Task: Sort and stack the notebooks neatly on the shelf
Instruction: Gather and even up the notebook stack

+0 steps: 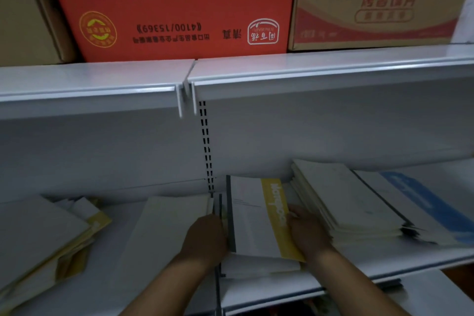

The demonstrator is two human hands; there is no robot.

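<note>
Lots is hard to see here. The left hand (205, 236) sits against the dark spine of the yellow-band notebook (254, 215), but the back of the hand covers its fingers (218, 218), so I can't tell if they're gripping or just pushing. The right hand (309, 231) is on the opposite edge, grasping the yellow-strip side, though it's blurry. That notebook lies on top of a small stack in the middle of the shelf (359, 259), right beside the slotted upright (206, 146).

The left pile (43, 236) is messy and cut off by the frame. A plain white stack (169, 226) sits just left of the left hand. On the right, a white stack (341, 200) is fanned out, with blue-band notebooks (423, 202) next to it running out of view.

There's bare shelf along the front lip and a narrow gap either side of the held stack. The upper shelf (307, 69) hangs well above.

The red carton (174, 7) up top is upside down and shows "(4100/15369)" plus Chinese print. The brown carton (379, 2) has faded red characters. The white word on the yellow band is too smeared to read.
</note>
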